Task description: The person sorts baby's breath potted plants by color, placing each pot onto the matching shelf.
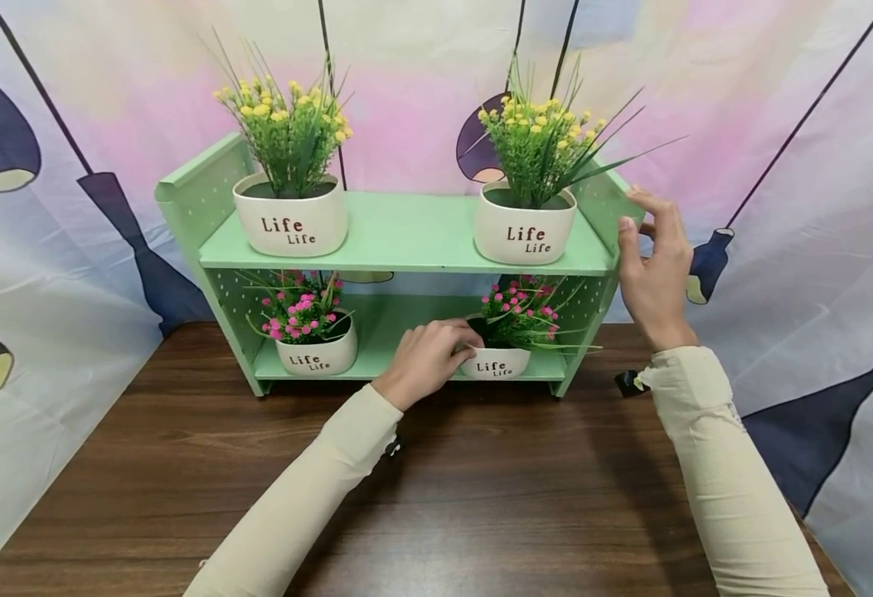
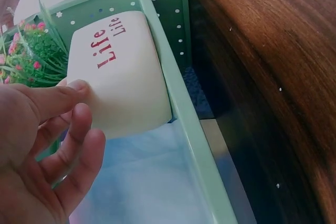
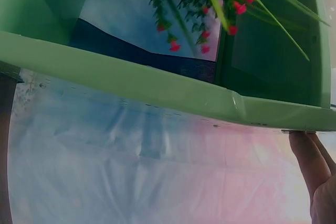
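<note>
Table (image 1: 481,497) nearest: dark wood, both sleeves reaching across it. Left hand (image 1: 424,361) on the lower shelf, fingers curled round the left side of the pink pot (image 1: 494,362). Wrist view shows thumb and fingers (image 2: 68,145) against the pot's white wall (image 2: 123,77), loosely, not a full wrap. Pot sits on the lower shelf at the right end, just beside the side panel.

Right hand (image 1: 656,261) up at the right end of the rack (image 1: 406,236), fingers curled over the top edge of the panel, thumb in front: holding the rack, steadying it.

Doing the step well, as I judge it: keep the right hand firm on the panel so the rack does not slide; tighten the left grip low on the pot, since the wall looks smooth; bring it straight toward the table edge, keeping the stems below the upper shelf.

Farther back: second pink pot (image 1: 315,352) lower left, two yellow pots (image 1: 290,222) (image 1: 526,232) on top, patterned sheet (image 1: 817,207) behind.

Hard to make out: the left hand hides the pot's near side, so whether the base is lifted or resting cannot be told. Right wrist view shows only the fingertips (image 3: 310,166), probably under the panel's edge; the grip itself is cut off.
</note>
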Demonstrator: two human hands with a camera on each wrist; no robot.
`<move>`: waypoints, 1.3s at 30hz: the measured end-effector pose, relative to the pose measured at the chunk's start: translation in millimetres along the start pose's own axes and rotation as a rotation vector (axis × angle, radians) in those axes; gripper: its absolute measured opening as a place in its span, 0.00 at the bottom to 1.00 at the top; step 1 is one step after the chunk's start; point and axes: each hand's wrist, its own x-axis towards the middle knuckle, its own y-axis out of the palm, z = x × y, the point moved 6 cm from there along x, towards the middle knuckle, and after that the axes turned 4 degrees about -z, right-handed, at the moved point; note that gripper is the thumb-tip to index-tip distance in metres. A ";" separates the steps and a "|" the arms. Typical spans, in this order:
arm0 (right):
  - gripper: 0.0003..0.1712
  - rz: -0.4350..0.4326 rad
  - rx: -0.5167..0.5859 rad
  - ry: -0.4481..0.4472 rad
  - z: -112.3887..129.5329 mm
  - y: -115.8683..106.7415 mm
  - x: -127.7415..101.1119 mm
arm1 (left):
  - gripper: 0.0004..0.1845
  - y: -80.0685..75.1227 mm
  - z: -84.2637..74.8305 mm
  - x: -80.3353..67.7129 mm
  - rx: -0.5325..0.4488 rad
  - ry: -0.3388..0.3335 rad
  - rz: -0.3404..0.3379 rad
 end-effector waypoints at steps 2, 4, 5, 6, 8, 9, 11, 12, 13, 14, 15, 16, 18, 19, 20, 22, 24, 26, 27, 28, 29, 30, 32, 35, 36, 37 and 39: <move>0.19 -0.009 0.004 0.011 0.0 -0.7 -0.1 | 0.08 0.4 -0.5 1.4 -0.010 -0.006 0.001; 0.18 -0.017 0.010 0.026 -0.2 -1.1 -0.6 | 0.08 1.1 -0.9 2.3 -0.016 -0.010 0.000; 0.18 -0.020 0.014 0.033 -0.4 -1.1 -0.7 | 0.08 1.6 -0.8 2.5 -0.022 -0.012 -0.001; 0.18 -0.019 0.014 0.035 -0.1 -0.9 -1.0 | 0.08 2.2 -0.5 2.8 -0.026 -0.014 -0.004; 0.18 -0.023 0.017 0.042 0.1 -0.6 -1.3 | 0.08 3.1 0.2 3.1 -0.036 -0.020 -0.011; 0.18 -0.023 0.016 0.042 0.2 -0.4 -1.5 | 0.09 3.5 0.7 3.2 -0.041 -0.022 -0.014; 0.18 -0.022 0.019 0.044 -0.1 0.2 -1.7 | 0.09 4.4 2.0 3.4 -0.054 -0.028 -0.021; 0.18 -0.020 0.020 0.045 -0.2 0.6 -1.7 | 0.09 4.6 2.5 3.5 -0.057 -0.032 -0.025; 0.18 -0.018 0.021 0.046 -0.4 0.9 -1.8 | 0.09 4.9 2.9 3.4 -0.062 -0.035 -0.027; 0.18 -0.016 0.023 0.049 -0.9 1.4 -1.8 | 0.09 5.3 3.5 3.4 -0.065 -0.038 -0.029; 0.18 -0.013 0.024 0.050 -1.1 1.9 -1.9 | 0.09 5.6 3.7 3.1 -0.066 -0.041 -0.029; 0.19 -0.006 0.019 0.045 -1.2 2.5 -1.9 | 0.09 6.1 3.9 2.8 -0.068 -0.045 -0.028; 0.19 0.001 0.011 0.043 -1.1 3.1 -2.3 | 0.09 6.8 3.5 1.9 -0.071 -0.048 -0.021; 0.19 0.002 0.010 0.049 -1.3 3.4 -2.5 | 0.09 7.2 3.2 1.4 -0.071 -0.050 -0.016; 0.19 0.001 0.009 0.055 -1.4 3.5 -2.9 | 0.10 7.5 2.7 0.7 -0.071 -0.052 -0.011; 0.19 0.002 0.005 0.060 -1.1 3.5 -3.3 | 0.10 7.8 2.0 -0.5 -0.071 -0.053 -0.007; 0.19 -0.012 0.012 0.067 -0.9 2.7 -2.9 | 0.10 7.7 1.4 -0.9 -0.071 -0.051 -0.015; 0.18 -0.025 0.014 0.063 -0.4 1.5 -2.2 | 0.10 7.4 1.0 -1.1 -0.068 -0.044 -0.031; 0.18 -0.028 0.013 0.058 -0.3 0.9 -1.9 | 0.10 7.4 1.0 -1.1 -0.068 -0.041 -0.039; 0.18 -0.032 0.011 0.053 -0.3 0.2 -1.7 | 0.10 7.5 0.9 -1.1 -0.066 -0.038 -0.046; 0.18 -0.039 0.011 0.054 -0.8 -0.3 -1.5 | 0.10 7.6 0.8 -1.1 -0.066 -0.035 -0.053; 0.18 -0.040 0.011 0.054 -1.3 -0.4 -1.4 | 0.10 7.9 0.9 -1.1 -0.067 -0.033 -0.059; 0.17 -0.044 0.010 0.056 -2.4 -0.4 -1.2 | 0.10 8.4 1.3 -1.4 -0.072 -0.034 -0.069; 0.18 -0.049 0.013 0.055 -3.7 0.4 -0.6 | 0.09 8.4 1.6 -2.0 -0.079 -0.038 -0.085; 0.18 -0.049 0.013 0.055 -3.9 0.7 -0.6 | 0.09 8.5 1.5 -2.3 -0.081 -0.041 -0.089; 0.18 -0.048 0.012 0.056 -3.9 1.0 -0.6 | 0.09 8.8 1.6 -2.8 -0.080 -0.044 -0.093; 0.17 -0.041 0.012 0.055 -3.5 1.1 -1.6 | 0.09 9.5 1.4 -4.6 -0.081 -0.048 -0.099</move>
